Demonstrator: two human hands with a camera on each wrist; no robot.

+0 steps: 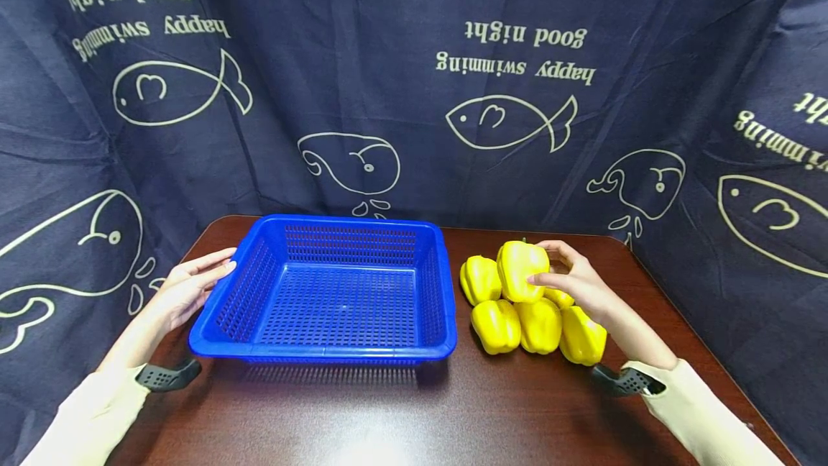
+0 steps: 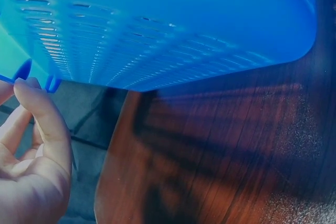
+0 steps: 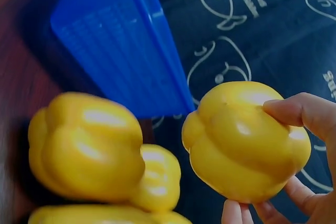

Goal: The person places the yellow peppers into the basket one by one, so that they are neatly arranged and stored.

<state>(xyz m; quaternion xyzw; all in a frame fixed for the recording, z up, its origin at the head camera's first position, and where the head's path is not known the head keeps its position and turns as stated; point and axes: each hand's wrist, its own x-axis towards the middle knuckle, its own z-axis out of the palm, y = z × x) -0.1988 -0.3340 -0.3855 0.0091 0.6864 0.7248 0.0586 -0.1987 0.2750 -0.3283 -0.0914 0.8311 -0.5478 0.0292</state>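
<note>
A blue plastic basket (image 1: pixel 323 353) with slotted walls stands on the table, and nothing lies inside it. At its left side my left hand (image 1: pixel 183 295) pinches the rim between thumb and fingers; the left wrist view shows this thumb and finger (image 2: pixel 44 111) at the basket edge. My right hand (image 1: pixel 578 286) grips a yellow bell pepper (image 3: pixel 247 145), thumb on one side and fingers on the other. That pepper is raised above several other yellow bell peppers (image 1: pixel 496 327) grouped to the right of the basket. One pepper behind is partly hidden by the held one and the hand.
The dark reddish-brown wooden table (image 1: pixel 310 416) reaches back to a navy curtain (image 1: pixel 414 78) printed with white fish, whales and lettering. The curtain hangs along the back and both sides. A dark band (image 1: pixel 169 376) sits on each wrist over pale sleeves.
</note>
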